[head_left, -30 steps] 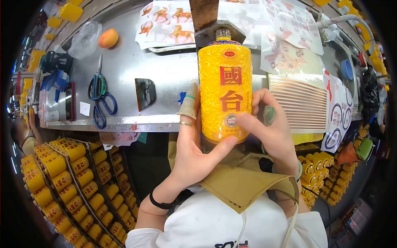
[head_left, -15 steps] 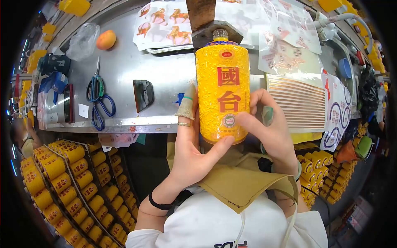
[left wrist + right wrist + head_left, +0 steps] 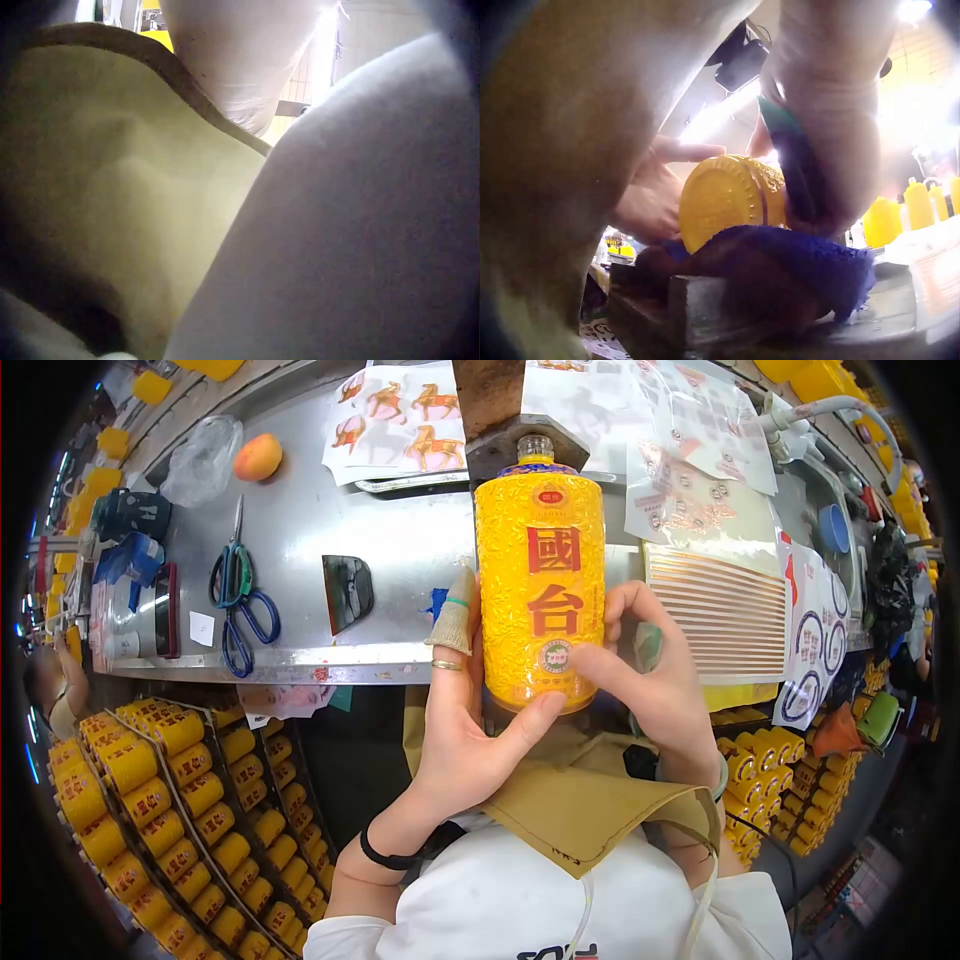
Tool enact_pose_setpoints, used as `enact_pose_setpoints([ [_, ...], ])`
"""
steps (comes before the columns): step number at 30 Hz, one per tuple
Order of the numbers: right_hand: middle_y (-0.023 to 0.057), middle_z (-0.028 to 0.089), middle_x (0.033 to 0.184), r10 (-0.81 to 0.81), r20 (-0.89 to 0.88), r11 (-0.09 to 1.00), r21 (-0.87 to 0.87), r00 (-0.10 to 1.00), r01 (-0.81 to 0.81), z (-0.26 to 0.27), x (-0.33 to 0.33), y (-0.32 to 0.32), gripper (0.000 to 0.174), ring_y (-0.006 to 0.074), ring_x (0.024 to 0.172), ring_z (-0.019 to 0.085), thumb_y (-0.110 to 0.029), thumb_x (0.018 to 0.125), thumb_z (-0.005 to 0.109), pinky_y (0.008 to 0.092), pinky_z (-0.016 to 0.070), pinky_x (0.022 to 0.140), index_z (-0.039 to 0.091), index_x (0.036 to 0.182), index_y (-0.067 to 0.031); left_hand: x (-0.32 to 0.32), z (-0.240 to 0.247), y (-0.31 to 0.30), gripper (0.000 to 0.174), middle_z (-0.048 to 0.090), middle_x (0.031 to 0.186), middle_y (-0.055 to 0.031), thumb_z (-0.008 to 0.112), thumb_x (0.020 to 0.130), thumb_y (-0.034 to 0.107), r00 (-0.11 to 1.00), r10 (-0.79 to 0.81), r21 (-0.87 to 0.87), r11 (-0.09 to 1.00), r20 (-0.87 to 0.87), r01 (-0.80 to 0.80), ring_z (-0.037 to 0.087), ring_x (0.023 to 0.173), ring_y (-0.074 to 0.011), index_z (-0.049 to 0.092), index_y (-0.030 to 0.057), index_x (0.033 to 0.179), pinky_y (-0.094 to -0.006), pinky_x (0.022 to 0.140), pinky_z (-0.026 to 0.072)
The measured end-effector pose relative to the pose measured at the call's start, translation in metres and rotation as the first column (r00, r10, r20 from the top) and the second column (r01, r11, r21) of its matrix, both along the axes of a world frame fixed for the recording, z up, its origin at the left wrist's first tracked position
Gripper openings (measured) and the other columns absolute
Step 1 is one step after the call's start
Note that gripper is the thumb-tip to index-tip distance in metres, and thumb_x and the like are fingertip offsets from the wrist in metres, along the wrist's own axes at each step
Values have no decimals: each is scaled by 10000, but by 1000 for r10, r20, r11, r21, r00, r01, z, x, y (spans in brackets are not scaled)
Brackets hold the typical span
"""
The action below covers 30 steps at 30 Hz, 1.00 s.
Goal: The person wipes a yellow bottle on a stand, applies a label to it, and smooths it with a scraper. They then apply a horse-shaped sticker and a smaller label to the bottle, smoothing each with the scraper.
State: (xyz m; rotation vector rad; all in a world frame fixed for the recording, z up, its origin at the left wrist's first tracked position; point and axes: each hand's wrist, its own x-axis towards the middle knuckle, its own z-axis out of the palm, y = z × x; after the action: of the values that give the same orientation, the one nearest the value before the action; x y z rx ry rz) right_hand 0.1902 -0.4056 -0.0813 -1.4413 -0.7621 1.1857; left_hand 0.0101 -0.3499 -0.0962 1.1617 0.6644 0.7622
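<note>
A yellow embossed bottle [image 3: 540,575] with red characters lies in front of me, its clear neck toward a dark metal bracket [image 3: 490,450]. My left hand [image 3: 460,730] holds its left side, thumb across the lower front; the index finger wears a beige finger cot [image 3: 453,622]. My right hand [image 3: 650,670] grips the lower right side, thumb pressed at the edge of a small round label [image 3: 555,654]. A green piece [image 3: 648,648] shows among the right fingers. In the right wrist view, the bottle's base [image 3: 716,206] rests over a blue cloth [image 3: 795,259]. The left wrist view shows mostly apron [image 3: 150,172].
Scissors [image 3: 238,600], a dark angular piece [image 3: 346,595] and a peach [image 3: 257,457] lie on the metal table [image 3: 290,540]. Horse decal sheets [image 3: 390,420] are at the back, striped sheets [image 3: 715,610] to the right. Racks of yellow bottles [image 3: 150,800] stand below.
The view shifts slightly, and the table things sit a little further left in it. Both hands keep their hold on the bottle; the right thumb stays by the round label.
</note>
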Motion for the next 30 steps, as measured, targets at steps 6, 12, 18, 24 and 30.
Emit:
enact_pose_setpoints([
  [6, -59, 497, 876, 1, 6, 1000, -11, 1000, -1, 1, -2, 1, 351, 32, 757, 452, -179, 862, 843, 199, 394, 674, 536, 999, -76, 0, 0, 1, 977, 258, 1633, -176, 702, 890, -33, 1000, -7, 10, 1000, -17, 7, 318, 1502, -278, 62, -12, 1628, -428, 1223, 289],
  [12, -55, 501, 912, 13, 1, 999, -46, 1000, -13, 4, -1, 1, 345, 34, 829, 469, -105, 853, 821, 198, 399, 737, 528, 1032, -81, 0, 1, 1, 983, 267, 1618, -190, 739, 896, 4, 1000, -2, -7, 1000, 2, 2, 314, 1500, -277, 70, -40, 1615, -416, 1221, 281],
  [18, -24, 493, 1003, -6, -69, 998, -55, 998, 2, 15, 6, -1, 305, 44, 857, 465, -91, 910, 739, 191, 403, 744, 525, 1125, -59, 2, 1, 0, 964, 265, 1626, -179, 700, 889, -38, 1000, 0, 11, 1000, -3, 0, 321, 1499, -278, 77, -21, 1623, -428, 1219, 294],
  [24, 45, 571, 1146, -153, 277, 961, 265, 949, 78, 36, 20, 6, 361, 122, 1016, 533, 59, 932, 565, 255, 464, 878, 530, 1284, -11, 7, 5, -2, 933, 265, 1634, -173, 663, 889, -67, 1000, 11, 29, 1000, 11, -12, 323, 1499, -278, 99, 2, 1630, -439, 1219, 299],
  [30, 102, 696, 1054, 90, 793, 864, 238, 602, -443, 65, 17, 22, 340, 275, 915, 622, 25, 802, 702, 355, 503, 833, 710, 1140, -13, 9, 6, -2, 927, 316, 1574, -190, 673, 900, -59, 999, 27, 10, 1000, 17, -28, 381, 1451, -266, 78, -38, 1611, -408, 1186, 349],
])
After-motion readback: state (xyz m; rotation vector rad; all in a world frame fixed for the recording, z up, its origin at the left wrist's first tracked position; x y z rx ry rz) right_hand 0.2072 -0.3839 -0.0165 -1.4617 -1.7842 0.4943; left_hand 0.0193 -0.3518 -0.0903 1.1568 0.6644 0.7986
